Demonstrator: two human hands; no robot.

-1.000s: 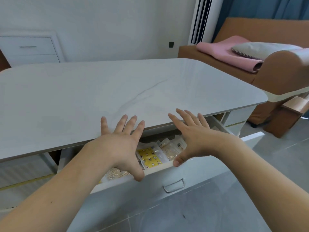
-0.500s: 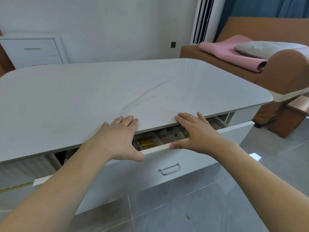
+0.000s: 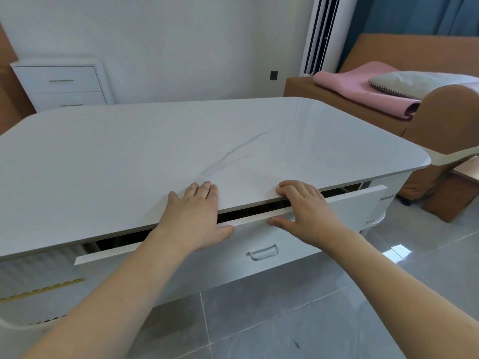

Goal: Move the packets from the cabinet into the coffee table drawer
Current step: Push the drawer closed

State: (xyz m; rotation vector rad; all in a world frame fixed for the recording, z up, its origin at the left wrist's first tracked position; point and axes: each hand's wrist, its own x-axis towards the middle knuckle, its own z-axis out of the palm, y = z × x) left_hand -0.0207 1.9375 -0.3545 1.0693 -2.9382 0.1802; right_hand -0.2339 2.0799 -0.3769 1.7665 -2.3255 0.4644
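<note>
Under the pale marble surface (image 3: 181,141) the drawer (image 3: 324,216) stands a dark slit ajar, long axis crosswise, packets hidden inside, left hand (image 3: 193,218) and right hand (image 3: 307,207) flat, spread, equally near.

the drawer (image 3: 298,237) stood open only a dark slit, so whatever lay inside was hidden. the sofa (image 3: 440,120) ran off the right edge, and the cabinet (image 3: 59,84) sat half hidden behind the table (image 3: 155,151). both forearms left the bottom edge.

coffee table (image 3: 155,151) | white marble top | both hands' fingers resting on front edge
</note>
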